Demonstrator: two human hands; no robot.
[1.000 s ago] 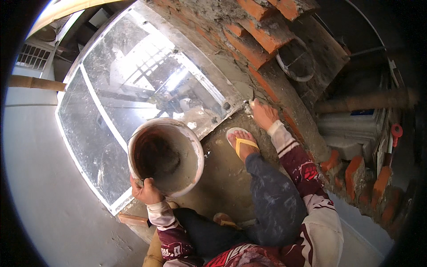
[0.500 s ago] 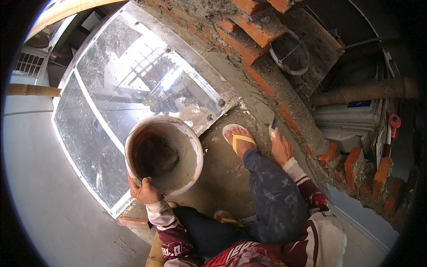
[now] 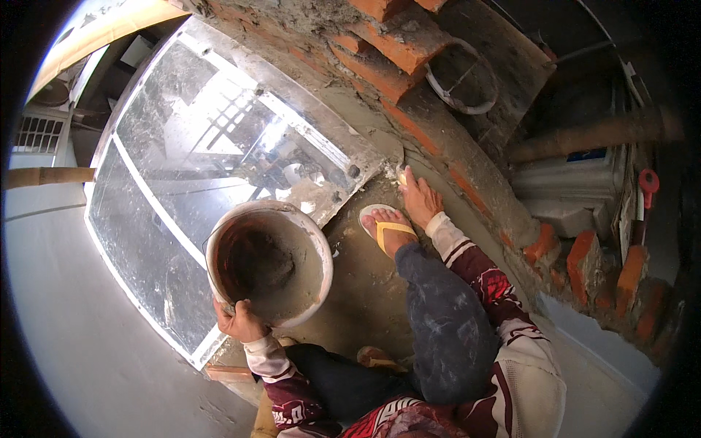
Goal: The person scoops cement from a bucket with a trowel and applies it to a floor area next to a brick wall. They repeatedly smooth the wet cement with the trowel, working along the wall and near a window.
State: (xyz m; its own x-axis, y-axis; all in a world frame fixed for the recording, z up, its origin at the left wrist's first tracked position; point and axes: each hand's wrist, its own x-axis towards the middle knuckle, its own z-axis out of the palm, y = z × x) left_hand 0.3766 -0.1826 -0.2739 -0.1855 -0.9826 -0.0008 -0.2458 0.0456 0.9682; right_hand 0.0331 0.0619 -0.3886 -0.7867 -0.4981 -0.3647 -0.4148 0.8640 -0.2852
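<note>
My left hand (image 3: 243, 321) grips the near rim of a round bucket (image 3: 326, 266), which is tilted so its inside shows. Wet grey mortar (image 3: 303, 274) coats the inside and lies in a lump at the bottom. My right hand (image 3: 422, 198) is closed around the light handle of a trowel (image 3: 402, 177), beyond my sandalled foot (image 3: 388, 228). Its blade barely shows, at the edge of a strip of grey mortar (image 3: 431, 171) beside the orange bricks (image 3: 410, 125).
A white-framed glass panel (image 3: 161, 190) fills the left, its corner close to my foot. Beyond the mortar strip, another bucket (image 3: 478, 109) rests on a board. Bricks (image 3: 584, 263) jut upward at the right, near a bamboo pole (image 3: 591, 137) and a red-handled tool (image 3: 648, 182).
My right hand with the trowel has moved forward and to the left, nearer the glass panel's corner. The left hand still holds the bucket in nearly the same place.
</note>
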